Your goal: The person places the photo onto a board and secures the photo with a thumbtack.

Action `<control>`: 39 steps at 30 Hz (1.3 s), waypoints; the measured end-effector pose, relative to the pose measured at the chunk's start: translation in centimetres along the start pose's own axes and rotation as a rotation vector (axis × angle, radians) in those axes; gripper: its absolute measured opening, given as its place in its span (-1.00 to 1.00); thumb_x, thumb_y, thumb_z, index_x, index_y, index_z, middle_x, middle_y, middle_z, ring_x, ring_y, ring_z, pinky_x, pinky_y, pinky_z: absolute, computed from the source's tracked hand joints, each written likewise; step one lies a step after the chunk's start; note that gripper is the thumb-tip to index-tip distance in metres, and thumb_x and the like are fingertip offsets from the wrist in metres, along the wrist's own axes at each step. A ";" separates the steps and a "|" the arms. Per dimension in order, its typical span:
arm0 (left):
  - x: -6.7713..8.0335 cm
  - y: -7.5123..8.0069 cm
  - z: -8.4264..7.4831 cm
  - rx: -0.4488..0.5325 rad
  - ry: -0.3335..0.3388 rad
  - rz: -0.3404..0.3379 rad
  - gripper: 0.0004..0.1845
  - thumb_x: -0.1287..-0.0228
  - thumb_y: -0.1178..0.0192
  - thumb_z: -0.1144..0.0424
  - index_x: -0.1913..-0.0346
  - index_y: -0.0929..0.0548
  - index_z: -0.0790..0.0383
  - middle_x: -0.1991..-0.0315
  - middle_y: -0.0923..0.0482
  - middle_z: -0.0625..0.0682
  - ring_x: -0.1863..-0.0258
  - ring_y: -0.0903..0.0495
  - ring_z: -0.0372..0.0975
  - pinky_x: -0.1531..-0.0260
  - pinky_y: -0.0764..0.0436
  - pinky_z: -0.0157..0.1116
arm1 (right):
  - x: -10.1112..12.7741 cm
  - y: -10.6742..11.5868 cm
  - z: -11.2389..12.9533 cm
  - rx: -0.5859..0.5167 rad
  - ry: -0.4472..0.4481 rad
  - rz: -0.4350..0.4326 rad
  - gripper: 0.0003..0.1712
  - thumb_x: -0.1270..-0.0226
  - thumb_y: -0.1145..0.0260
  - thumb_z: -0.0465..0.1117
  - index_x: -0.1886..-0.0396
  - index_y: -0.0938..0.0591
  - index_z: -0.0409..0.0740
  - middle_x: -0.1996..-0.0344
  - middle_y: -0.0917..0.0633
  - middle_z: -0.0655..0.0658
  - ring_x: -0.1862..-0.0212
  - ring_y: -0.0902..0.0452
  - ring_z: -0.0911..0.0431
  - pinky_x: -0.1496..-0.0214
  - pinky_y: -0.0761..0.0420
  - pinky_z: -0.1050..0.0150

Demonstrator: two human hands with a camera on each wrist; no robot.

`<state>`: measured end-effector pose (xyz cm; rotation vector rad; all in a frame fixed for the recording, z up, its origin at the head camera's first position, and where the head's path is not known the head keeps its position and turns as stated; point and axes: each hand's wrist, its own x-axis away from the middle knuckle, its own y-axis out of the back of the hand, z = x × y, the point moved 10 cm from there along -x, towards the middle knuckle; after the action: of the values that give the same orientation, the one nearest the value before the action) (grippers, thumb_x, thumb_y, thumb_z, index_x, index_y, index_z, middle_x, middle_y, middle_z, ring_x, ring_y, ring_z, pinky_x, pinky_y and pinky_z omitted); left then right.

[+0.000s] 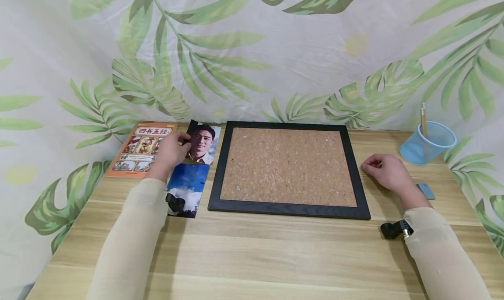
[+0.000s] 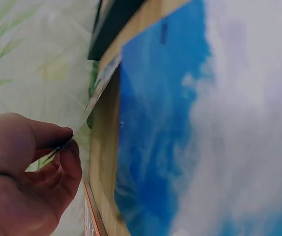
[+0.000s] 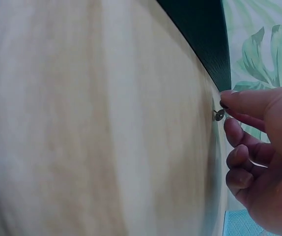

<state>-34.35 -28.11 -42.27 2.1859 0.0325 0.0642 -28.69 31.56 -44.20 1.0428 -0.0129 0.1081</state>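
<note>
My left hand pinches the left edge of a portrait photo between thumb and fingers. In the left wrist view the photo's edge is tilted up off the table. Just below it lies a sky photo, blue with white cloud, partly under my left wrist. My right hand is beside the right edge of a black-framed cork board. Its thumb and index finger pinch a small silver-headed thumbtack, seen at the fingertips in the right wrist view; the fingers partly hide it.
An orange comic-style book lies at the left, under and beside my left hand. A blue mesh pen cup holding a pencil leans at the back right. A small grey-blue block lies by my right wrist. Several pins dot the cork.
</note>
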 end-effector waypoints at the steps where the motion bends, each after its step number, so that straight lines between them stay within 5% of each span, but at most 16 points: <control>1: 0.1 0.0 0.0 0.030 0.010 0.002 -0.63 -0.66 -0.09 0.33 -0.36 -0.58 0.42 -0.28 -0.53 0.43 0.04 -0.56 0.15 0.05 -0.58 0.07 | 0.1 0.1 0.0 -0.003 0.003 -0.008 -0.70 -0.59 -0.36 -0.14 0.08 -0.75 -0.34 0.23 -0.77 -0.29 0.19 -0.61 -0.05 0.17 -0.50 0.16; 7: 0.7 0.2 0.1 0.091 0.026 0.010 -0.59 -0.68 -0.03 0.33 -0.45 -0.55 0.30 -0.50 -0.41 0.41 0.12 -0.53 0.09 0.18 -0.53 -0.06 | 0.2 0.5 0.3 -0.026 0.005 -0.050 -0.72 -0.60 -0.35 -0.13 0.07 -0.76 -0.30 0.26 -0.77 -0.25 0.25 -0.57 0.02 0.25 -0.50 0.20; 13: 1.6 1.1 0.1 0.122 0.008 -0.039 -0.57 -0.66 -0.05 0.29 -0.45 -0.59 0.26 -0.45 -0.50 0.36 0.17 -0.58 0.04 0.26 -0.53 -0.14 | 0.4 1.2 0.9 -0.042 0.007 -0.093 -0.69 -0.63 -0.32 -0.10 0.05 -0.76 -0.30 0.25 -0.75 -0.26 0.27 -0.53 0.04 0.30 -0.48 0.22; 20: 3.2 1.2 -1.3 0.233 -0.020 -0.040 -0.57 -0.63 -0.20 0.20 -0.42 -0.64 0.25 -0.43 -0.54 0.34 -0.13 -0.62 0.12 0.26 -0.56 -0.40 | 0.4 1.7 1.7 -0.031 0.021 -0.124 -0.70 -0.62 -0.33 -0.14 0.06 -0.76 -0.33 0.25 -0.76 -0.29 0.24 -0.57 -0.01 0.24 -0.50 0.20; 28: 4.0 -0.9 -4.4 0.296 -0.067 -0.028 -0.58 -0.56 -0.29 0.21 -0.35 -0.69 0.31 -0.23 -0.69 0.35 0.03 -0.60 0.01 0.30 -0.53 -0.44 | 0.0 1.5 2.9 -0.031 0.055 -0.134 -0.70 -0.64 -0.32 -0.13 0.02 -0.77 -0.31 0.20 -0.79 -0.31 0.19 -0.61 -0.05 0.18 -0.52 0.17; 34: 4.1 -3.2 -6.0 0.320 -0.076 0.021 -0.55 -0.55 -0.28 0.25 -0.40 -0.65 0.33 -0.31 -0.63 0.37 -0.23 -0.64 0.10 -0.11 -0.64 -0.16 | -0.3 1.2 4.5 -0.060 0.065 -0.120 -0.72 -0.64 -0.32 -0.12 0.00 -0.77 -0.27 0.20 -0.77 -0.27 0.21 -0.55 -0.03 0.19 -0.51 0.18; 39: 4.2 -5.0 -7.1 0.334 -0.068 0.056 -0.48 -0.55 -0.27 0.28 -0.49 -0.56 0.32 -0.31 -0.64 0.37 -0.24 -0.65 0.08 -0.09 -0.67 -0.14 | -0.8 0.6 6.0 -0.089 0.083 -0.088 -0.72 -0.64 -0.32 -0.13 -0.02 -0.76 -0.27 0.18 -0.77 -0.28 0.19 -0.57 -0.02 0.18 -0.52 0.18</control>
<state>-30.57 -19.25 -42.09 2.5218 -0.0606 0.0158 -29.28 26.59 -40.67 0.9480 0.1025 0.0702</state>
